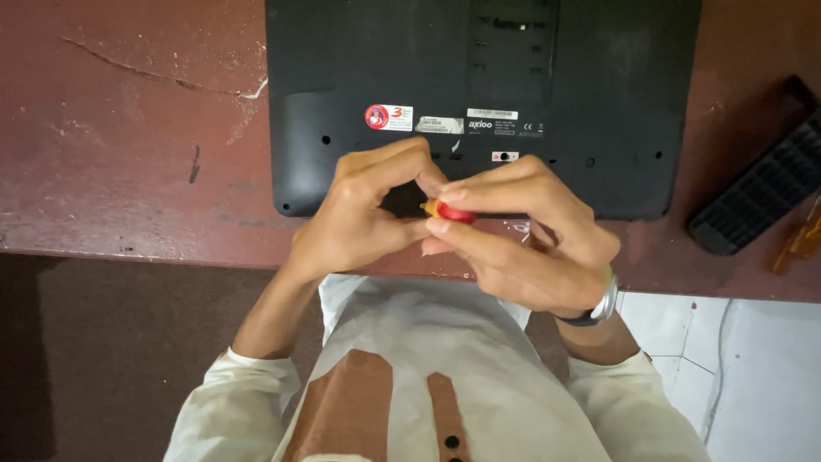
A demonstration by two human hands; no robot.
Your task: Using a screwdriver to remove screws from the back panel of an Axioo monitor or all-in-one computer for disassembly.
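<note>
Head view. A black laptop (479,94) lies upside down on a worn reddish-brown table (128,128), its base panel facing up and its near edge close to the table's front. Both hands meet just over that near edge. The right hand (522,235) pinches a small red-handled tool (449,211), apparently a screwdriver with a yellow collar, between thumb and forefinger; the left hand (368,210) curls shut around its tip end, the fingertips touching the tool's front. Whether a screw or bit sits between the fingers cannot be told. Judged from this state, work on the base has barely begun: the panel appears still seated, the screw holes along its lower margin look dark, and no loose screws show on the table. A black ribbed part (757,192), perhaps a battery, lies well apart at the right edge.

The tabletop is scratched and cracked at upper left. Beyond its front edge appear a dark brown floor at left and pale tiles (753,368) at right.
</note>
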